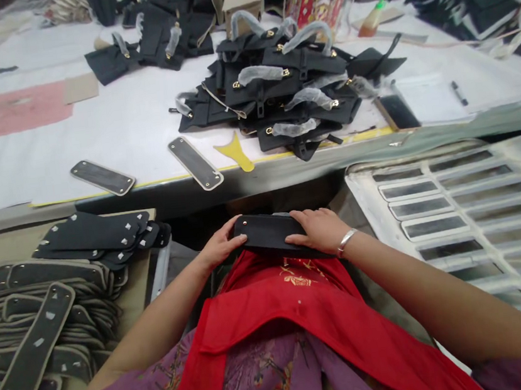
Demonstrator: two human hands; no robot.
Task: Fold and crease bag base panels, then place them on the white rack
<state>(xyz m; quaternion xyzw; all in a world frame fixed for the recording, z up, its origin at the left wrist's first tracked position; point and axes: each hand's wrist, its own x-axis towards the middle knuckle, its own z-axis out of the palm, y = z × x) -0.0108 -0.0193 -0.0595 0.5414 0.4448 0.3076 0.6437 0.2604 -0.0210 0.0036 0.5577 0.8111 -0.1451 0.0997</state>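
A black bag piece [267, 232] with a small gold stud near its left corner is held level over the red apron at my lap. My left hand [226, 242] grips its left end, thumb on the front face. Around the right end closes my right hand [316, 229], with a silver bracelet at the wrist. A bit of clear wrapping shows behind the piece's upper edge; its far side is hidden. Beyond it, two rounded strips with pale borders, a left strip [103, 176] and a middle strip [195, 163], lie on the table beside a yellow template [235, 152].
Black bags with wrapped handles [270, 86] are heaped on the white table [137, 121]. At left, bordered strips [52, 322] and black panels [91, 231] are stacked on a board. A slotted white rack [458, 221] stands at right. A phone [396, 112] lies near the table edge.
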